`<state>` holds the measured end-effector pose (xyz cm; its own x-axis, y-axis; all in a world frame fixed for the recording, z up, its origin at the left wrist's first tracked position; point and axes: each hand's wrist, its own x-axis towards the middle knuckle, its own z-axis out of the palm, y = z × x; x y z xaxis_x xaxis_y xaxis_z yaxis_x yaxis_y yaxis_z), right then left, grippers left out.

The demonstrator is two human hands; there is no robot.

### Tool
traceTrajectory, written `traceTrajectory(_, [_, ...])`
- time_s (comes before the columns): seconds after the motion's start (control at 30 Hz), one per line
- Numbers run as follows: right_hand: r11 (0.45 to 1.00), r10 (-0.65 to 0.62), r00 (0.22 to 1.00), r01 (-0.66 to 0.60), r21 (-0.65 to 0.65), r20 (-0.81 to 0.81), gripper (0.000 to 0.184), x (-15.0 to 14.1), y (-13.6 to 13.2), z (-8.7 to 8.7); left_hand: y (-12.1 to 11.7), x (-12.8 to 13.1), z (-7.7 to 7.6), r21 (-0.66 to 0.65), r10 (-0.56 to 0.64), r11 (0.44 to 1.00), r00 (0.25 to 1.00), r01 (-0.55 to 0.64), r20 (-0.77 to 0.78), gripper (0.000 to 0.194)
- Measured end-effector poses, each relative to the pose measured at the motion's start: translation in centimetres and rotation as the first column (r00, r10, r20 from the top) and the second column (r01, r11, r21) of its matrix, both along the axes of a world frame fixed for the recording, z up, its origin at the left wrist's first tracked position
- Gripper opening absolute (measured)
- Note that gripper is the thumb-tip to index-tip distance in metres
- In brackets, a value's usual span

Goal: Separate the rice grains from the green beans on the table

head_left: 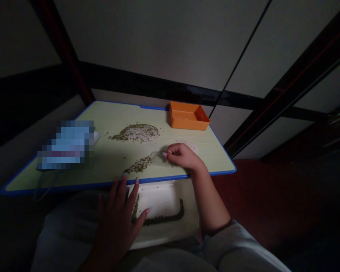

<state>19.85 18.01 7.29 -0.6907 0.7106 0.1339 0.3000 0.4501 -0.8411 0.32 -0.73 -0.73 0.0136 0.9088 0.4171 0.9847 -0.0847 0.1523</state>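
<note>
My right hand (180, 155) is closed in a pinch on a clear, curved plastic piece (158, 158) whose exact kind I cannot make out. Its edge meets a small patch of green beans mixed with white grains (138, 165) near the table's front edge. Spread open, my left hand (123, 206) has its fingertips at the table edge, over the left side of a white tub (158, 236). Green beans line the inside of that tub. A larger mixed pile of beans and grains (138, 132) lies farther back. Partly behind my right hand is a patch of white grains (190, 145).
An orange open box (189, 120) stands at the table's back right corner. On the left lies a blurred-out blue item (66, 145), with a cord hanging near the front edge. The pale table (110, 111) has a blue rim, and cabinet panels rise behind it.
</note>
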Motion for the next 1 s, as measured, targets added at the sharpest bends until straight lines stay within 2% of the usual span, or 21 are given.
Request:
traceTrajectory(0.5, [0.995,-0.089,0.996,0.089,0.045,0.004,0.032,0.04,0.01,-0.01,0.04,-0.15,-0.09,0.018,-0.014,1.000,1.000,0.014,-0.018,0.063])
traceTrajectory(0.67, [0.997,-0.073,0.997,0.074,0.027,-0.024,0.032,0.10,-0.05,-0.03,0.08,-0.21,-0.21,0.006,-0.013,1.000,1.000,0.013,-0.001,0.065])
traceTrajectory(1.0, [0.995,-0.062,0.997,0.058,0.083,0.040,0.033,-0.17,-0.09,0.04,0.02,-0.05,-0.01,0.002,-0.011,1.000,1.000,0.011,-0.001,0.063])
